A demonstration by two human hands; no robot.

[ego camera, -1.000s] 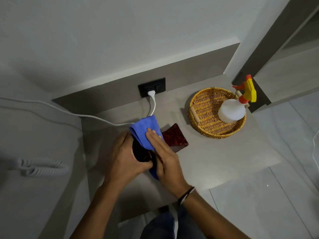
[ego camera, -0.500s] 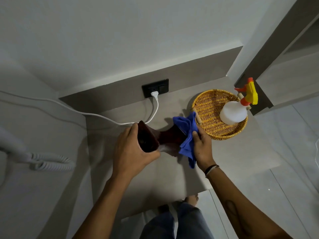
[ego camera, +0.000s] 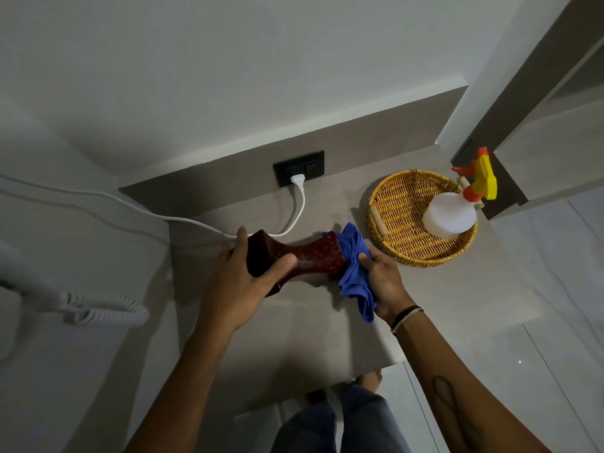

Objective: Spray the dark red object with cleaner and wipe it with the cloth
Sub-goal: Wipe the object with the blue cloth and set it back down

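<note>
The dark red object [ego camera: 310, 256] is a speckled vase-like piece with a narrow waist, lying on its side above the grey counter [ego camera: 294, 328]. My left hand [ego camera: 242, 282] grips its wide left end. My right hand [ego camera: 382, 282] presses the blue cloth [ego camera: 354, 273] against its right end, with part of the cloth hanging below my palm. The white spray bottle [ego camera: 449, 215] with a yellow and orange trigger stands in the wicker basket [ego camera: 392, 217] at the right, away from both hands.
A black wall socket [ego camera: 299, 168] holds a white plug whose cable [ego camera: 163, 217] runs left behind the dark red object. A coiled white cord [ego camera: 108, 310] hangs at the left. The counter's front edge is near my legs, with tiled floor to the right.
The dark red object has been turned onto its side and stretched out between my hands. My right hand and the cloth went from its top to its right end.
</note>
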